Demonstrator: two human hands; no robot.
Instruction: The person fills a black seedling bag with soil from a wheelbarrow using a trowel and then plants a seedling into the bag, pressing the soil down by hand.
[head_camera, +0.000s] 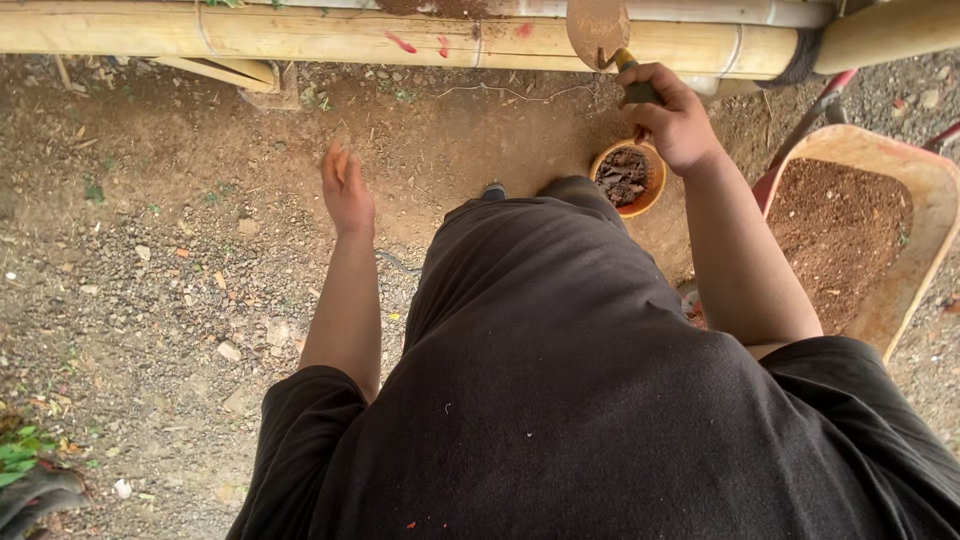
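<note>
While the right grip (672, 118) clenches a trowel (600, 35) above the pot (628, 178), the left grip (346, 188) hangs spread.

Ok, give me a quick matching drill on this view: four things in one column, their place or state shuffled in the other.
Things:
1. trowel
2. orange pot
3. wheelbarrow
4. left hand

Place or state:
A. on the ground, holding dark chunky matter
B. open, holding nothing
C. at the right edge, loaded with brown soil
D. gripped in the right hand, blade raised before the bamboo pole

Pairs: 1-D, 2-A, 3-C, 4-B
</note>
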